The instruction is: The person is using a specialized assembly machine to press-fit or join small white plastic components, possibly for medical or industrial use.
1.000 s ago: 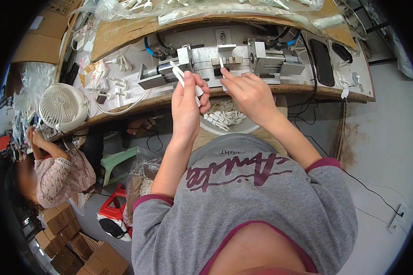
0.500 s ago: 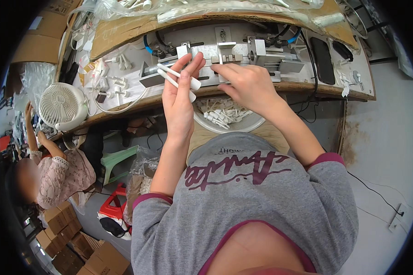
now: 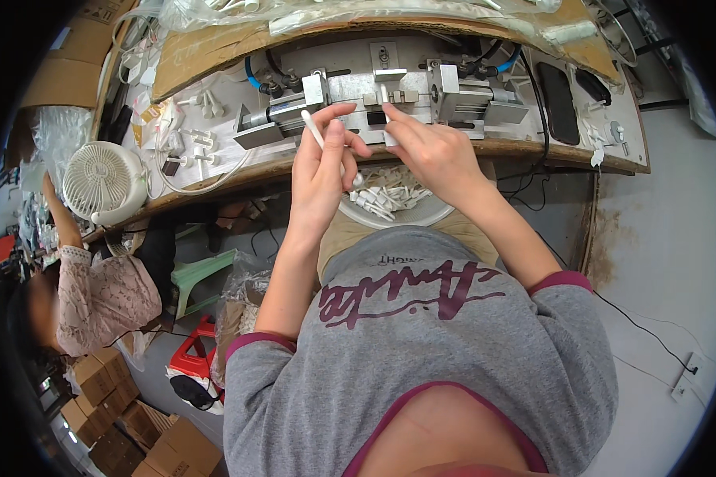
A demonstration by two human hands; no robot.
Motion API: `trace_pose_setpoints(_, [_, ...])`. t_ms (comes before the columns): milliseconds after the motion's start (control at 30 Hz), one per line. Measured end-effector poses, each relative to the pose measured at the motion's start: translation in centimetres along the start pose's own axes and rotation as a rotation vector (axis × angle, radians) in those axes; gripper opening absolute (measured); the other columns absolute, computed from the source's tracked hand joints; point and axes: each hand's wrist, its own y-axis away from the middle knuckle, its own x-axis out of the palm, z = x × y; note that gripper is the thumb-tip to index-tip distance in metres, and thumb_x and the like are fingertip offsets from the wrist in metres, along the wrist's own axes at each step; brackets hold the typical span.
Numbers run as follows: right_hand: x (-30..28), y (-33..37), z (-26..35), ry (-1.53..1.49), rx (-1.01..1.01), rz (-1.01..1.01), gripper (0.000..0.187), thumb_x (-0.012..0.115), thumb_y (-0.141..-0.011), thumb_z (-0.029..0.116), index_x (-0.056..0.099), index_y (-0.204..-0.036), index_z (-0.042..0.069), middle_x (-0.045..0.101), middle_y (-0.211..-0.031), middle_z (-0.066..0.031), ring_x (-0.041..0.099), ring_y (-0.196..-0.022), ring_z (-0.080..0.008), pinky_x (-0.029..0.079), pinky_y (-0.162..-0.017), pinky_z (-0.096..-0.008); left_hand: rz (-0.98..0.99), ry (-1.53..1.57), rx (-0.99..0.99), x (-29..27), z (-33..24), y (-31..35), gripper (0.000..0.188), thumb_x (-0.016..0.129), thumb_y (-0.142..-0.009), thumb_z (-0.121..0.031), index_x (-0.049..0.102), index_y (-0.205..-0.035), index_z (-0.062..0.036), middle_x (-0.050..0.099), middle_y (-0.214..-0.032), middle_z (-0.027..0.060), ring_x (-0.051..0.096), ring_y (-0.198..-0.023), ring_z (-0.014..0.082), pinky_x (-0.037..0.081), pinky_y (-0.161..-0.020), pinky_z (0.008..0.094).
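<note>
My left hand (image 3: 320,163) is closed round a white plastic stick (image 3: 313,127), which slants up between thumb and fingers. A rounded white end (image 3: 358,180) sticks out below that palm; whether it belongs to the same stick I cannot tell. With thumb and fingers together, my right hand (image 3: 436,151) pinches another white plastic piece (image 3: 389,138) at the front of a metal clamping fixture (image 3: 391,75). A short white rod (image 3: 385,93) stands between the fixture's small metal blocks, just beyond the right fingertips. My fingers partly hide the right-hand piece.
Metal cylinder units (image 3: 274,123) flank the fixture. Below the table edge, a bowl (image 3: 445,213) holds several white parts. A white fan (image 3: 105,183) and loose white parts lie left, a black phone (image 3: 557,103) right. A cardboard sheet (image 3: 215,57) spans the back. Another person (image 3: 107,302) works at left.
My left hand has turned and its fingers have curled in; two sticks showed in it before, one clearly now. My right hand has shifted slightly down and left, and a white piece shows at its fingertips.
</note>
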Motion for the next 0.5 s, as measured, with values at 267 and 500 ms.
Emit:
trace_pose_setpoints(267, [0.7, -2.1, 0.7, 0.119, 0.019, 0.141, 0.022, 0.065, -0.074, 0.007, 0.060, -0.094, 0.002, 0.067, -0.118, -0.0171, 0.068, -0.059, -0.0262, 0.055, -0.053, -0.0343, 0.083, 0.196, 0.013, -0.2, -0.6, 0.6, 0.063, 0.055, -0.094, 0.001, 0.026, -0.151, 0.0006, 0.052, -0.129, 0.0145, 0.060, -0.106, 0.0181, 0.051, -0.090, 0.0300])
trace_pose_setpoints(500, [-2.4, -5.1, -1.0, -0.032, 0.042, 0.415, 0.030, 0.074, -0.076, 0.022, 0.063, -0.099, 0.007, 0.071, -0.099, -0.0132, 0.069, -0.066, -0.0248, 0.055, -0.061, -0.0378, -0.105, -0.119, 0.263, -1.4, -2.1, 0.5, 0.037, 0.067, -0.083, 0.011, 0.061, -0.120, 0.0079, 0.061, -0.117, 0.0119, 0.065, -0.096, 0.0164, 0.055, -0.085, 0.0270])
